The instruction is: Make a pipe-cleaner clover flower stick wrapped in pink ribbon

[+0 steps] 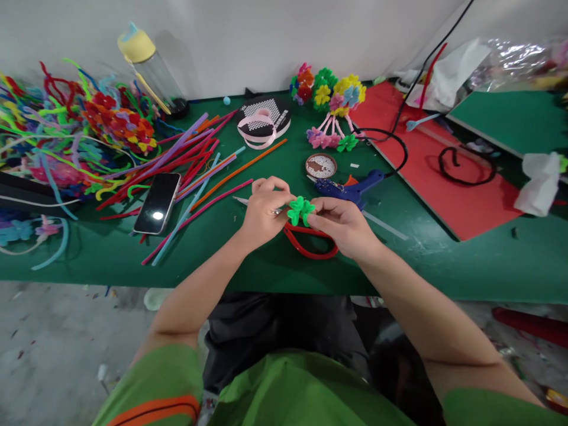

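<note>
A small bright green pipe-cleaner flower (300, 212) is held between both hands above the front of the table. My left hand (267, 207) pinches its left side, fingers curled. From the right, my right hand (341, 223) grips its petals between thumb and fingers. Under the hands lie scissors with red handles (313, 254), their blades partly hidden by my left hand. Just beyond my right hand rests a blue hot glue gun (352, 188), its nozzle pointing left. A round dish of small white beads (320, 166) sits behind it.
Loose pipe cleaners (199, 160) and a phone (157, 203) lie at left, beside a heap of colourful flowers (118, 121). Behind are a ribbon spool (263, 121), finished flowers (337, 97) and a bottle (153, 68). A red board (426, 160) and black cable (406, 148) occupy the right.
</note>
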Demonstrator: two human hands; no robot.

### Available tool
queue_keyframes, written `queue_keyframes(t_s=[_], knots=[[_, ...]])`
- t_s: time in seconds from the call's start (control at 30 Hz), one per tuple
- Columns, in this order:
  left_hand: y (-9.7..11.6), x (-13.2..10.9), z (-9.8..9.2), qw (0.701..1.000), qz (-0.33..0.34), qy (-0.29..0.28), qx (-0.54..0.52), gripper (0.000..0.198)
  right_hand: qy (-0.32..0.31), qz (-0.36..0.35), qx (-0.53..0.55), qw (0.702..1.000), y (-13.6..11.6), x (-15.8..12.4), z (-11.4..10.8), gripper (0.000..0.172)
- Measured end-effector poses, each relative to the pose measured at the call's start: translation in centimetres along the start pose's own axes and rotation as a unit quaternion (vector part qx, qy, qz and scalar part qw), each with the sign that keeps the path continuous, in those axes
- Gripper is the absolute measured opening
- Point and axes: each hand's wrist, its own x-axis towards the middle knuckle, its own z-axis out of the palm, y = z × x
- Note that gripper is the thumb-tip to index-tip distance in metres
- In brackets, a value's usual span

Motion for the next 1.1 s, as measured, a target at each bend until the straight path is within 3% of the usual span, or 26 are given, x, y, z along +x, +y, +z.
queue_keyframes(t_s=[0.43,0.6,0.7,0.9,1.1], knots=[[0.15,-0.07,0.21,1.000,0.009,0.012,0.004,0.013,0.014,-0.018,-0.017,1.000,-0.03,0.04,-0.01,0.026],[-0.11,0.17,-0.06,0.993,-0.033,-0.059,-0.094,0.009,0.034,-0.052,0.009,0.998,0.12,0.21,-0.38,0.016],[-0.33,0.19,-0.10,0.984,-0.034,-0.065,-0.164,0.007,0.034,-0.070,-0.017,0.997,0.04,0.16,-0.45,0.013],[-0.37,0.09,-0.05,0.984,-0.055,-0.050,-0.159,0.004,0.015,-0.045,-0.025,0.999,-0.21,0.07,-0.02,0.021],[-0.33,0.19,-0.03,0.987,-0.004,-0.023,-0.158,0.013,0.022,-0.021,-0.025,0.999,-0.08,0.20,-0.10,0.029]])
